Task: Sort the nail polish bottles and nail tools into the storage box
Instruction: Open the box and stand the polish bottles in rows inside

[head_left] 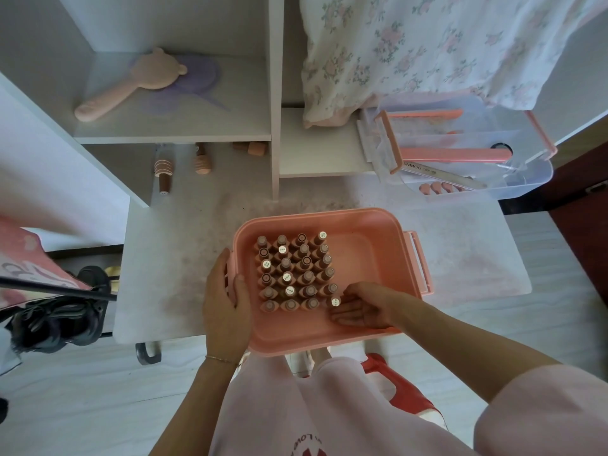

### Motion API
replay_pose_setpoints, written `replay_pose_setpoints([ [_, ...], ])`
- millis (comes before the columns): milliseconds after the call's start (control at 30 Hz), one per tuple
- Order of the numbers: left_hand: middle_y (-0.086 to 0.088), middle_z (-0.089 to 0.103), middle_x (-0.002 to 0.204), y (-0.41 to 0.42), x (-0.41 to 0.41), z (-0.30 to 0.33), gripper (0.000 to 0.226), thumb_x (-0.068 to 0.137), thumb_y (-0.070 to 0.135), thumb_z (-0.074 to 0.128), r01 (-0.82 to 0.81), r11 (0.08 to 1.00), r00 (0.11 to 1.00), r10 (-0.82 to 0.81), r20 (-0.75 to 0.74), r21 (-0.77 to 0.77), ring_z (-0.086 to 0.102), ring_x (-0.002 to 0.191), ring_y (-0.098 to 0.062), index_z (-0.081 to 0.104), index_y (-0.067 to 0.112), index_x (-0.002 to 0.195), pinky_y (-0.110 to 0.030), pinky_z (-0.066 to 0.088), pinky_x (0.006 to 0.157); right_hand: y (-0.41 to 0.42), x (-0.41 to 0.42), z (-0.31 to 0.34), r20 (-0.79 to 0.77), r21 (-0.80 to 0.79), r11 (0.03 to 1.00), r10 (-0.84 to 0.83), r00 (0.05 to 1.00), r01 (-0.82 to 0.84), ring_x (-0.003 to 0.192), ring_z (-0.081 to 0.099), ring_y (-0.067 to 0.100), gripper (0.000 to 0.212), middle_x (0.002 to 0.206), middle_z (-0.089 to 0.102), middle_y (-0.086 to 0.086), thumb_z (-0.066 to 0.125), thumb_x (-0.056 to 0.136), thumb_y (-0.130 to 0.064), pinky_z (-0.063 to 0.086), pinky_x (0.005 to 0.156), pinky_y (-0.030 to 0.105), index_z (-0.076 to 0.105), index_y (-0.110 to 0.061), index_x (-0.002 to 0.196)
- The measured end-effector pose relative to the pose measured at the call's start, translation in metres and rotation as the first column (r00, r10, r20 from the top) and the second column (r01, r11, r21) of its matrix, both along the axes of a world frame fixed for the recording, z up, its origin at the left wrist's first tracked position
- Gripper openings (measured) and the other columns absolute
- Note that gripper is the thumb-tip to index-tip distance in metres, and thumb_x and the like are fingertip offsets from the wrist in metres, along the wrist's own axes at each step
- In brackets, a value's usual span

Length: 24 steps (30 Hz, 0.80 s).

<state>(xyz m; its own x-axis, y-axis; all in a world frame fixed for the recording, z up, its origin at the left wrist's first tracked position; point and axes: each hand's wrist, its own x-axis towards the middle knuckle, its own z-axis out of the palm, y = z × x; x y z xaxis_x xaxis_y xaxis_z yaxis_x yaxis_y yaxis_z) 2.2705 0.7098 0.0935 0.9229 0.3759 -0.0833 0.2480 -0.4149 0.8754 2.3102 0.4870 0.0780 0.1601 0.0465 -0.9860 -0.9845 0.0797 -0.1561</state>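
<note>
On the white surface (pixel 184 291), left to right: loose nail polish bottles (pixel 163 174) lie far back under the shelf. Nearer, the left hand (pixel 227 307) grips the pink storage box (pixel 378 258) by its left wall, thumb curled over the rim. Inside stand upright bottles in tidy rows (pixel 296 271). The right hand (pixel 358 306), its grip closed, pinches a white-capped bottle (pixel 335 301) at the rows' near right corner. Far right, a clear tray (pixel 526 182) holds a nail file (pixel 444 174).

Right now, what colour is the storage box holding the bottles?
Salmon pink storage box, clearest in the head view.
</note>
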Motion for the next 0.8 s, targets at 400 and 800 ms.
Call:
replay_pose_setpoints([
  [400, -0.003, 0.047, 0.138, 0.000, 0.000, -0.001, 0.043, 0.095, 0.014, 0.045, -0.004, 1.000, 1.000, 0.004, 0.002, -0.003, 0.045, 0.125, -0.019, 0.040, 0.017, 0.137, -0.029, 0.033, 0.100, 0.000, -0.003, 0.012, 0.351, -0.527, 0.741, 0.636, 0.688, -0.416, 0.063, 0.057, 0.016, 0.013, 0.072, 0.061, 0.005, 0.049, 0.086, -0.006, 0.045, 0.055, 0.021, 0.059, -0.007, 0.094],
  [800, -0.002, 0.047, 0.138, 0.000, 0.001, -0.001, 0.043, 0.095, 0.013, 0.045, -0.007, 1.000, 1.000, 0.007, 0.003, -0.004, 0.045, 0.123, -0.017, 0.040, 0.017, 0.137, -0.027, 0.033, 0.098, 0.001, -0.004, 0.006, 0.392, -0.699, 0.545, 0.834, 0.389, -0.462, 0.095, 0.060, 0.022, 0.024, 0.103, 0.068, 0.010, 0.050, 0.084, -0.005, 0.045, 0.079, 0.025, 0.064, -0.007, 0.102],
])
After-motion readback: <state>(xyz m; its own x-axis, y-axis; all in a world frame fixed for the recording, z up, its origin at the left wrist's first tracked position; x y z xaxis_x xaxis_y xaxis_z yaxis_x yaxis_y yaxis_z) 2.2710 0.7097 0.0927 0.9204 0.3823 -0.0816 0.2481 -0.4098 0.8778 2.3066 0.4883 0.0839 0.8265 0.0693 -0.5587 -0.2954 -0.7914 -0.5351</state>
